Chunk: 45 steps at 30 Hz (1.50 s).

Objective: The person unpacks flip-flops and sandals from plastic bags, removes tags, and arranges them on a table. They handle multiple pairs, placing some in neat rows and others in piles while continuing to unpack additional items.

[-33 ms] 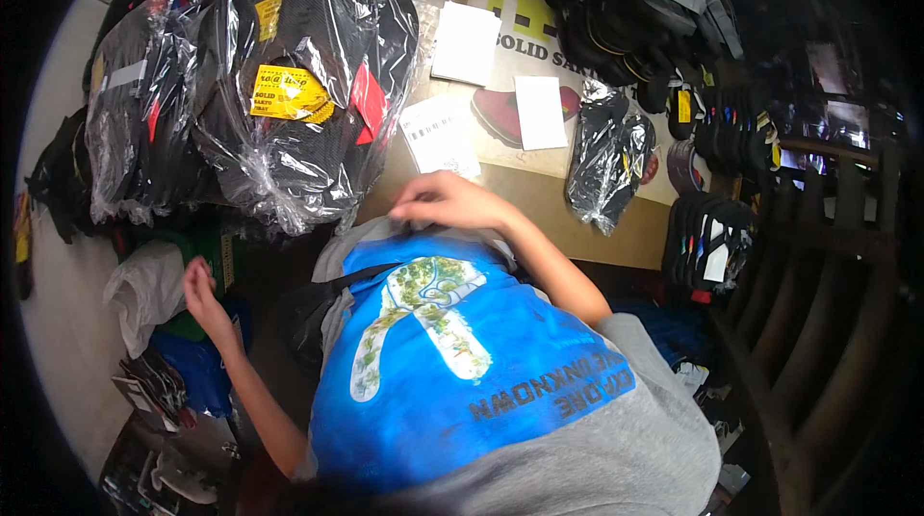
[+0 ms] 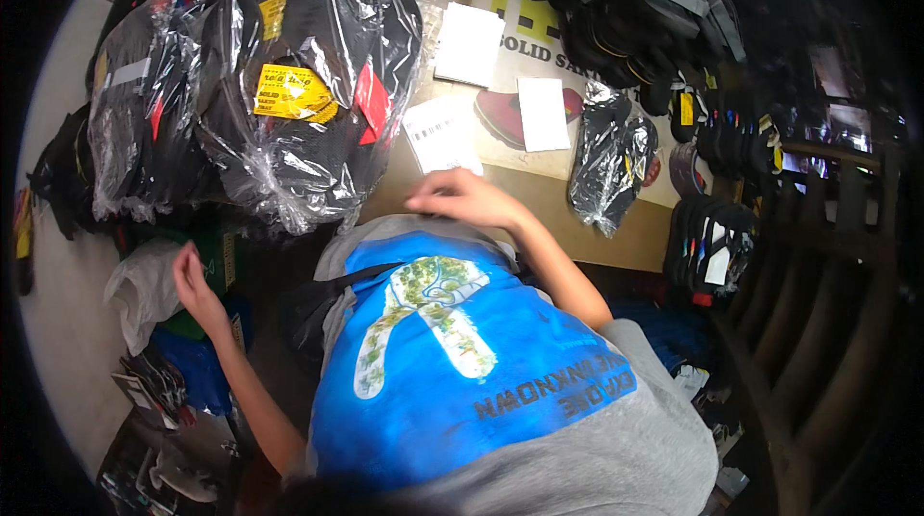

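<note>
My right hand (image 2: 464, 198) is over the near edge of the table (image 2: 539, 196), close to the front of my blue shirt. Its fingers are loosely bent and a little apart, with nothing visible in them. Low on the left, my left hand (image 2: 199, 291) hangs with its fingers stretched out, holding nothing. It is beside a white plastic bag (image 2: 144, 290). Just beyond my right hand lies a white printed card (image 2: 441, 133). On the table's left, black footwear in a clear plastic bag (image 2: 318, 145) bears a yellow label (image 2: 289, 90) and a red tag.
A stack of white cards (image 2: 469, 44) and a single white card (image 2: 544, 115) lie further back. To their right is a bagged black pair of footwear (image 2: 608, 160). Black sandals (image 2: 664, 6) are piled at the back right. A dark slatted frame (image 2: 828, 304) stands at the right.
My left hand has shifted slightly left and up. My right hand has moved a little right. The view has shifted slightly, and the items on the table keep their places.
</note>
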Each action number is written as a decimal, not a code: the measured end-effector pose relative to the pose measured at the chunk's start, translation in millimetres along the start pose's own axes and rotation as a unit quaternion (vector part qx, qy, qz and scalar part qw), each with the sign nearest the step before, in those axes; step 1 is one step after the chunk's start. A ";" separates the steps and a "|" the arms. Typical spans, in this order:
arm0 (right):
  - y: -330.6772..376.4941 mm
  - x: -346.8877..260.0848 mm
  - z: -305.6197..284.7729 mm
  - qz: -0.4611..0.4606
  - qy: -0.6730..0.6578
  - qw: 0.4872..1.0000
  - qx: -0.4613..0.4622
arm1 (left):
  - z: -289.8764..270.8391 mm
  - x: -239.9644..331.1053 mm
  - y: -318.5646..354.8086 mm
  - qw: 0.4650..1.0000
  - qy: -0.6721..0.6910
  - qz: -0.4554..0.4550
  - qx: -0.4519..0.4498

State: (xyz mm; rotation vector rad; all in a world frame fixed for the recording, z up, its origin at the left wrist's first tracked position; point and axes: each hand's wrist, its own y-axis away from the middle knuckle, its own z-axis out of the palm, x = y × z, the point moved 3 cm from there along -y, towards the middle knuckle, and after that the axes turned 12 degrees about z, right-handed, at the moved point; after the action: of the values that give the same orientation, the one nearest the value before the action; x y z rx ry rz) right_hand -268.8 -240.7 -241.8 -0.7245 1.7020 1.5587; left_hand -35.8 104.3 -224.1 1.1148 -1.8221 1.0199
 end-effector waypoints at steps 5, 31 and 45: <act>22.7 43.8 -31.7 0.088 -0.007 0.992 0.095 | 61.3 88.9 -61.5 0.959 -0.140 0.236 -0.067; -23.9 12.6 -21.4 0.058 0.127 0.986 0.094 | 38.4 68.4 -123.2 0.883 -0.352 0.307 0.043; -5.2 23.5 -1.5 0.069 0.032 0.992 0.097 | -45.3 19.4 -207.1 0.930 -0.301 0.069 -0.198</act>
State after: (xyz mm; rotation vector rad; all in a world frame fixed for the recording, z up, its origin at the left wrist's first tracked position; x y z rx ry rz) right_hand -278.8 -241.4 -263.7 -0.5733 1.9549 1.4470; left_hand 157.5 76.3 -139.3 1.1272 -2.4815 0.3494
